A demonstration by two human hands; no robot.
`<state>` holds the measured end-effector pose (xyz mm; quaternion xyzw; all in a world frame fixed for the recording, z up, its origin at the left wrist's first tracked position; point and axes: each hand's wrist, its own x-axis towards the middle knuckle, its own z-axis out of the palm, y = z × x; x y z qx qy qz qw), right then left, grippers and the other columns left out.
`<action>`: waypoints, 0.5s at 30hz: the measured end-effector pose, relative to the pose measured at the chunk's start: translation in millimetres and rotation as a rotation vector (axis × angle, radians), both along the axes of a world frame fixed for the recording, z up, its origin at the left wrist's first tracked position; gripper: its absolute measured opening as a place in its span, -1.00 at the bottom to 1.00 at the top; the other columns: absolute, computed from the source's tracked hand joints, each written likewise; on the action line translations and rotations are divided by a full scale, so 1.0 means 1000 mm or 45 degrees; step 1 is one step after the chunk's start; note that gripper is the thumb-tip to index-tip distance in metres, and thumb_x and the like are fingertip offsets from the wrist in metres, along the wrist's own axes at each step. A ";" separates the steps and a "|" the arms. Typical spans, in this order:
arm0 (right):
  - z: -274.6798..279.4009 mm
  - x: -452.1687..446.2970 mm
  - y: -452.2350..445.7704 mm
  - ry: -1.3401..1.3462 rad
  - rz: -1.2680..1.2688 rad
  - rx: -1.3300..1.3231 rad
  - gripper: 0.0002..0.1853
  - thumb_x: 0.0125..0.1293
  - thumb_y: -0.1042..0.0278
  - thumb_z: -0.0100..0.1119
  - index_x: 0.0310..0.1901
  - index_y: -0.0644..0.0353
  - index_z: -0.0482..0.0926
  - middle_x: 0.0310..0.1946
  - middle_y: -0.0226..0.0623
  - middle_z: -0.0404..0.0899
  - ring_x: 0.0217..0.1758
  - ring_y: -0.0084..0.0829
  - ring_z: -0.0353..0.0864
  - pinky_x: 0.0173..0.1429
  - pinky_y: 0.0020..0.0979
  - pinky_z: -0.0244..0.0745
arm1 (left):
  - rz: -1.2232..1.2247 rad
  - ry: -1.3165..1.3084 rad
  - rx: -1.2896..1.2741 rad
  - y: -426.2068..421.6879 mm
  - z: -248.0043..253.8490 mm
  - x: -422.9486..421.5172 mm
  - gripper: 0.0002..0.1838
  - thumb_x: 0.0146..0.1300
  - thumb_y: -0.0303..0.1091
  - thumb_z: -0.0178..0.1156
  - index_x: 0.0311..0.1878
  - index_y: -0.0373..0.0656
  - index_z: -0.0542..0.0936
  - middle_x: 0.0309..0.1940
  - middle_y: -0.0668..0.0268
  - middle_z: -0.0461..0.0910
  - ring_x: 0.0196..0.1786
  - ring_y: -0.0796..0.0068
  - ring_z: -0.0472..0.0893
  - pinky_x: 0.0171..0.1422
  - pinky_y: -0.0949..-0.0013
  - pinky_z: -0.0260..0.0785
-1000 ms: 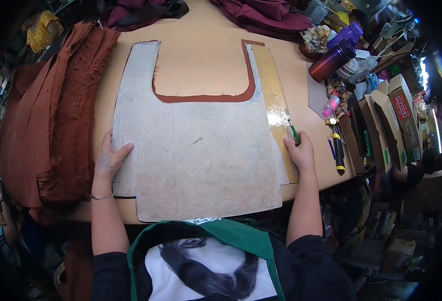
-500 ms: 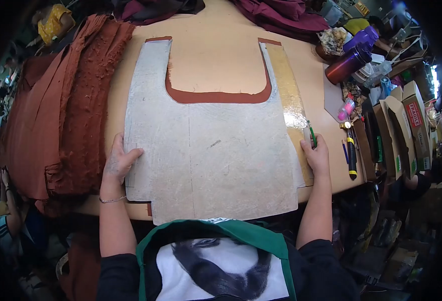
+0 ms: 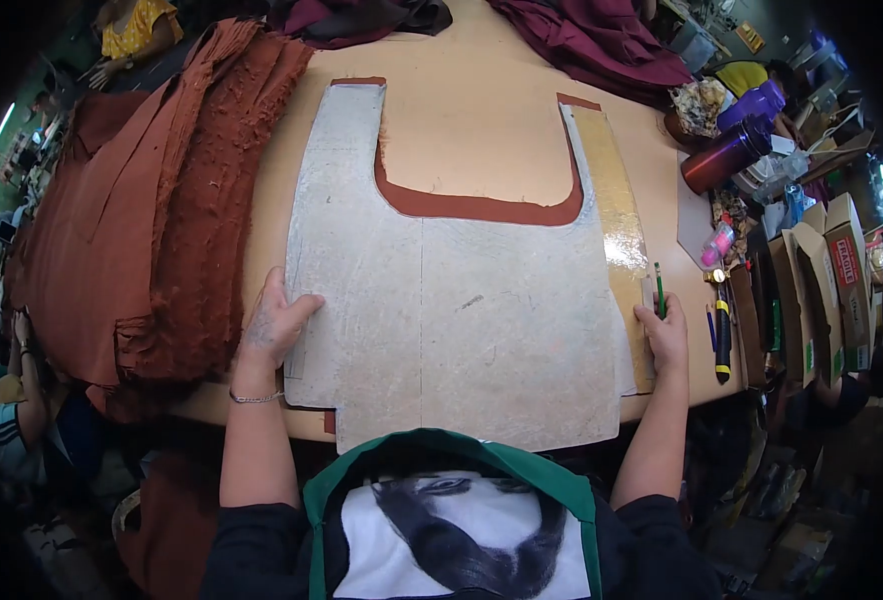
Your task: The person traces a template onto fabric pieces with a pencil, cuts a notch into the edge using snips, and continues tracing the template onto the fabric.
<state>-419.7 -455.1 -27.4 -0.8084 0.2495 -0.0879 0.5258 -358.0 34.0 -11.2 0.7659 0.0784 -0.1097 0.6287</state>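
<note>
A large grey U-shaped template (image 3: 481, 320) lies flat on the table, with rust-red material (image 3: 481, 205) showing along its inner curve and top ends. A shiny yellow strip (image 3: 621, 220) runs down its right side. My left hand (image 3: 279, 322) grips the template's left edge, thumb on top and fingers at the rim. At the right edge, my right hand (image 3: 663, 325) has its thumb on the yellow strip and holds a green pen (image 3: 659, 290) upright between its fingers.
Stacked rust-red material (image 3: 151, 220) fills the table's left side. Maroon cloth (image 3: 601, 45) lies at the back. On the right are a dark bottle (image 3: 726, 155), a black and yellow cutter (image 3: 722, 340) and cardboard boxes (image 3: 826, 280). A person in yellow (image 3: 139, 28) is at the back left.
The template and both hands now appear farther right in the view, as does the rest of the table. Both hands keep their hold at the edges, and the template's angle differs slightly.
</note>
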 end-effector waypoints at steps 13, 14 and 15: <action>-0.007 -0.003 -0.108 0.116 0.005 -0.650 -0.83 0.13 0.46 0.11 -0.23 0.29 0.44 -0.37 -0.28 0.45 -0.29 -0.43 0.42 -0.13 -0.44 0.31 | 0.162 -0.642 1.286 -0.026 -0.015 -0.025 -0.46 0.08 -0.18 0.17 0.11 -0.24 0.36 0.15 0.04 0.22 0.18 0.00 0.20 0.23 0.09 0.11; -0.010 -0.003 -0.116 0.152 0.004 -0.794 -0.82 0.13 0.41 0.13 -0.25 0.30 0.45 -0.37 -0.21 0.47 -0.29 -0.36 0.45 -0.13 -0.39 0.33 | 0.197 -0.593 1.275 -0.024 -0.015 -0.024 -0.43 0.07 -0.17 0.18 0.12 -0.24 0.34 0.14 0.05 0.22 0.18 0.00 0.20 0.23 0.09 0.12; -0.014 -0.002 -0.112 0.143 -0.059 -0.912 -0.79 0.13 0.35 0.14 -0.26 0.29 0.46 -0.35 -0.17 0.48 -0.27 -0.29 0.46 -0.12 -0.35 0.33 | 0.232 -0.541 1.262 -0.022 -0.014 -0.023 -0.40 0.06 -0.16 0.19 0.14 -0.24 0.33 0.14 0.06 0.23 0.18 0.00 0.20 0.22 0.10 0.12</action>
